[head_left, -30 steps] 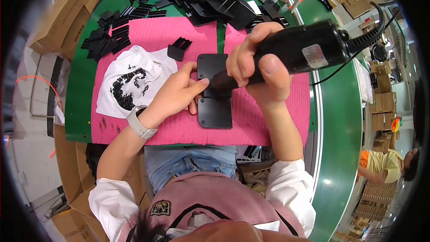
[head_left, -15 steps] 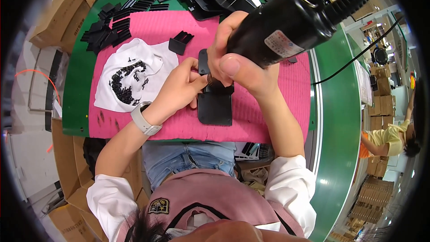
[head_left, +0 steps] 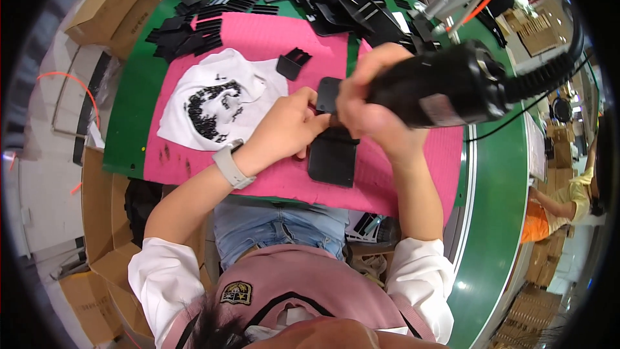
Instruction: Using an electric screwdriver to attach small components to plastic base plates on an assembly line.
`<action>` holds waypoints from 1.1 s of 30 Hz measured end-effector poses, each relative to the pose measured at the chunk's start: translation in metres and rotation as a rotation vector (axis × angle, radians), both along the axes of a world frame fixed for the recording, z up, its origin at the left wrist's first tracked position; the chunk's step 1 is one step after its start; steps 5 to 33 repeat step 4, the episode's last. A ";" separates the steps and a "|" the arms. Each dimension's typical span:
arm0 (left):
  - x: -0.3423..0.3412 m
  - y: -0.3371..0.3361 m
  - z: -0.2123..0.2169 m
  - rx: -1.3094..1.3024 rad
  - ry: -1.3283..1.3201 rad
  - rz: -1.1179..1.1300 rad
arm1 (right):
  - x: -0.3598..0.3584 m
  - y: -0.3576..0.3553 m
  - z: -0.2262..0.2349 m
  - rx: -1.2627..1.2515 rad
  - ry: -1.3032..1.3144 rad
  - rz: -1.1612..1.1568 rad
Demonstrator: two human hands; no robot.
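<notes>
My right hand [head_left: 381, 113] is wrapped around a black electric screwdriver [head_left: 413, 87]. The tool leans to the right, and my hand hides its tip. Beneath it, a flat black plastic part [head_left: 332, 163] lies on the pink mat, with another flat section showing beyond my fingers. My left hand [head_left: 284, 126] grips this part at its left middle edge, thumb and fingers closed on it. Left of that hand, a crumpled white cloth [head_left: 177, 110] carries a heap of small black screws [head_left: 201, 115]. A small ribbed black piece [head_left: 292, 64] rests just beyond the left hand.
Piles of black plastic parts [head_left: 349, 10] cover the far side of the green table [head_left: 123, 136], and ribbed pieces [head_left: 187, 35] lie at the far left. The screwdriver's cord [head_left: 555, 77] runs off right. Cardboard boxes [head_left: 123, 10] stand left; a person in yellow [head_left: 568, 200] is far right.
The screwdriver has tipped further over to the right, in my right hand. My left hand keeps its grip on the black plastic part. The whole view has shifted, so things appear further right.
</notes>
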State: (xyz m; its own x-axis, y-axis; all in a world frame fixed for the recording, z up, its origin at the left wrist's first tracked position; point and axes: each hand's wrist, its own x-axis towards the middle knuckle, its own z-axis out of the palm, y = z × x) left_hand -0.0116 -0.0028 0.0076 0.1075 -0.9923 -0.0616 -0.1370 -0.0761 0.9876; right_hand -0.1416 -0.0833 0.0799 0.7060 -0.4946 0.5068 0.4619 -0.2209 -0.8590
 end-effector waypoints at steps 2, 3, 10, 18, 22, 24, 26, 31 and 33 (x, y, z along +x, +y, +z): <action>0.003 0.005 0.007 0.033 -0.180 0.020 | -0.008 -0.005 0.000 0.078 -0.079 -0.014; 0.008 0.008 0.005 -0.201 -0.441 0.168 | -0.014 -0.019 -0.004 0.171 -0.184 0.344; 0.014 0.013 -0.002 -0.432 -0.702 0.315 | -0.022 -0.046 -0.019 0.265 -0.282 0.702; 0.014 0.013 -0.002 -0.432 -0.702 0.315 | -0.022 -0.046 -0.019 0.265 -0.282 0.702; 0.014 0.013 -0.002 -0.432 -0.702 0.315 | -0.022 -0.046 -0.019 0.265 -0.282 0.702; 0.014 0.013 -0.002 -0.432 -0.702 0.315 | -0.022 -0.046 -0.019 0.265 -0.282 0.702; 0.014 0.013 -0.002 -0.432 -0.702 0.315 | -0.022 -0.046 -0.019 0.265 -0.282 0.702; 0.014 0.013 -0.002 -0.432 -0.702 0.315 | -0.022 -0.046 -0.019 0.265 -0.282 0.702; 0.014 0.013 -0.002 -0.432 -0.702 0.315 | -0.022 -0.046 -0.019 0.265 -0.282 0.702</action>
